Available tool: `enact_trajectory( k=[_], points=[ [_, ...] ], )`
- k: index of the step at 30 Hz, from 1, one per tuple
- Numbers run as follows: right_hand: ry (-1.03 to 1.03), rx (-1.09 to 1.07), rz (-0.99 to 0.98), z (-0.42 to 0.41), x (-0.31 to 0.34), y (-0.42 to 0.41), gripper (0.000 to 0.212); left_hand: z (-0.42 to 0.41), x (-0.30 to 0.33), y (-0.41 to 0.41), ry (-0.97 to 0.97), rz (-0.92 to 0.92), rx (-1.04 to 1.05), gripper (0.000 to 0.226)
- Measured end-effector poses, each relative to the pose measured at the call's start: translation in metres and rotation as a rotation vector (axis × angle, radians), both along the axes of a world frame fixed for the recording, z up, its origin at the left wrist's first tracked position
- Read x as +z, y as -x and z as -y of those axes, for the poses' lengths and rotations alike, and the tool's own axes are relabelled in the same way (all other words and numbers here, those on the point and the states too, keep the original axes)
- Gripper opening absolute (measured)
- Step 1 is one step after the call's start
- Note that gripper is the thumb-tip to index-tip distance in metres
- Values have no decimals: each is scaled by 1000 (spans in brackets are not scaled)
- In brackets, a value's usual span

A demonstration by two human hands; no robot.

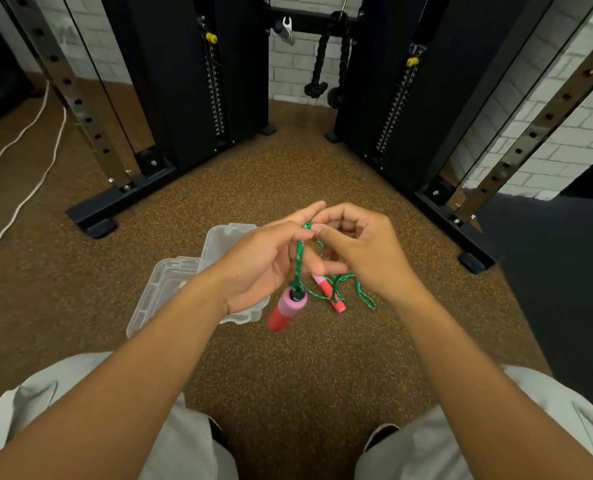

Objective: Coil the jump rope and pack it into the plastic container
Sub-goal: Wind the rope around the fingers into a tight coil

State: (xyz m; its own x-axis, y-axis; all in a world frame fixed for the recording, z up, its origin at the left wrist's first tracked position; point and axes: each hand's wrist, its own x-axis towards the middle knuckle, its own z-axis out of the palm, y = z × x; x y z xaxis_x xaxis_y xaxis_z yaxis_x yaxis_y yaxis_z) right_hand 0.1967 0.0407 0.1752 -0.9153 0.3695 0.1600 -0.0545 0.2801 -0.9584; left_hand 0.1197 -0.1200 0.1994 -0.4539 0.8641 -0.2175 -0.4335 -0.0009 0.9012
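Both hands (281, 258) pinching braided green rope (298, 261)

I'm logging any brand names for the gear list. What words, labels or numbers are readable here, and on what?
None can be read.
Weight stacks: fine marks run down them, too small to read.
Jump rope handle: pink and red, no print visible.
Plastic container: clear, no label visible.

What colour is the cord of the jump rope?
Green with lighter flecks, seen in the head view: the cord hangs from the hands.
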Motion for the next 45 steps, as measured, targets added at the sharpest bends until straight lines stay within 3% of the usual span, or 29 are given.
enact_trajectory(
  k=[6, 11, 16, 21, 30, 35, 45],
  points=[
    [-22, 27, 129, -4, -12, 0, 6, -1, -3, 8, 75, -100, 25, 53],
    [-122, 70, 279, -3, -36, -6, 11, 3, -3, 18, 32, -77, 111, 50],
    [-487, 181, 327, 8, -38, -12, 20, 1, -8, 29, -27, -34, 212, 53],
    [-726, 205, 151, 25, -19, -10, 24, -2, -11, 30, -4, -109, 201, 55],
    [-619, 145, 69, 22, 13, -10, 19, -6, -25, 28, 107, -262, 149, 46],
    [-539, 117, 127, 14, 24, -9, 21, -12, -28, 23, 137, -207, 90, 60],
    [-654, 50, 23, -1, 13, -3, 15, -24, -23, 6, 110, -142, 42, 41]
  ],
)
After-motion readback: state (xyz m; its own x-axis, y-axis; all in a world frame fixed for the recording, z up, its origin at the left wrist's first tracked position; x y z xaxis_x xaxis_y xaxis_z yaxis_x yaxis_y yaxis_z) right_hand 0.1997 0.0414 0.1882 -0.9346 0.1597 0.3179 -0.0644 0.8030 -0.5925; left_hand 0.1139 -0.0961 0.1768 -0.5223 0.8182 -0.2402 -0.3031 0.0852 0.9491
